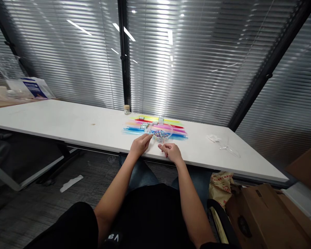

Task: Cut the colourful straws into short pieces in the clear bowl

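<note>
A clear round bowl (171, 130) holding many small multicoloured beads (159, 134) stands near the table's front edge. My right hand (173, 152), in front of the bowl, is closed on a thin reddish stick (163, 141), whose far end slants into the beads. My left hand (140, 144) is at the bowl's left side, its fingers drawn together in a pinch; whether anything is between the fingertips is too small to tell. Behind the bowl lie bundles of long thin coloured strips, blue (132, 130), red (175, 126) and yellow (150, 118), with several small labels (144, 126) on them.
The white table (67, 116) runs along windows with blinds. A small jar with a wooden-coloured lid (126, 110) stands at the back. Clear plastic wrapping (226, 147) lies to the right. Cardboard boxes (264, 214) and a printed sack (220, 185) are on the lower right.
</note>
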Demonstrator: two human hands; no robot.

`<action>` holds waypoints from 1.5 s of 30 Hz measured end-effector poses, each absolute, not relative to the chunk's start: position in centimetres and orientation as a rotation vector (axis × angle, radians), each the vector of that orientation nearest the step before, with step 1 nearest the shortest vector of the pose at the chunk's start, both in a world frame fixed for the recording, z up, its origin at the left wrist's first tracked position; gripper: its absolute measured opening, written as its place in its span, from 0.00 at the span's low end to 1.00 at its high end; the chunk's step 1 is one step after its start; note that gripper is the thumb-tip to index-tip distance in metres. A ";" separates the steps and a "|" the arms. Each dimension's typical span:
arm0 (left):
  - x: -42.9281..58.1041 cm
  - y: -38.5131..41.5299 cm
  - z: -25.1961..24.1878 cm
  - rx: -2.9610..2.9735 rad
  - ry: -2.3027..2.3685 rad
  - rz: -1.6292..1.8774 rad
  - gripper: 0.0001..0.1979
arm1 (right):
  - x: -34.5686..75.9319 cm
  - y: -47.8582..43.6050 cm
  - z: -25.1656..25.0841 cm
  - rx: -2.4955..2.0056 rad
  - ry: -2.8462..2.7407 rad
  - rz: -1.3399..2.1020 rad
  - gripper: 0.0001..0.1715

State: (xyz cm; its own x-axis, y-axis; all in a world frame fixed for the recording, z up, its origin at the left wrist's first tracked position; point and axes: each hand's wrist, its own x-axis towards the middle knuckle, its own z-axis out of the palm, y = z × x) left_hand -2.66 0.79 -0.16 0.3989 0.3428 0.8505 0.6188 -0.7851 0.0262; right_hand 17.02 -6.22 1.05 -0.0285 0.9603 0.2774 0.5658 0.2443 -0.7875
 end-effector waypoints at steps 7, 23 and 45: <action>-2.8 0.8 -0.1 -2.401 -0.801 -1.295 0.16 | 17.0 -6.2 1.0 -1.431 -1.703 0.601 0.33; -2.9 1.1 -0.2 -2.421 -0.754 -1.292 0.16 | 17.0 -6.0 0.9 -1.455 -1.693 0.611 0.33; -2.7 0.8 -0.2 -2.395 -0.845 -1.305 0.15 | 17.0 -6.2 0.7 -1.349 -1.614 0.640 0.31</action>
State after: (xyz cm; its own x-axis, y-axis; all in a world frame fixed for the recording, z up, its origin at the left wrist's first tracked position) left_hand -2.68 0.85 -0.22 0.4189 0.3575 0.8347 0.6154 -0.7877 0.0285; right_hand 17.00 -6.15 0.73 0.0102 0.9504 0.3109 0.4791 0.2682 -0.8358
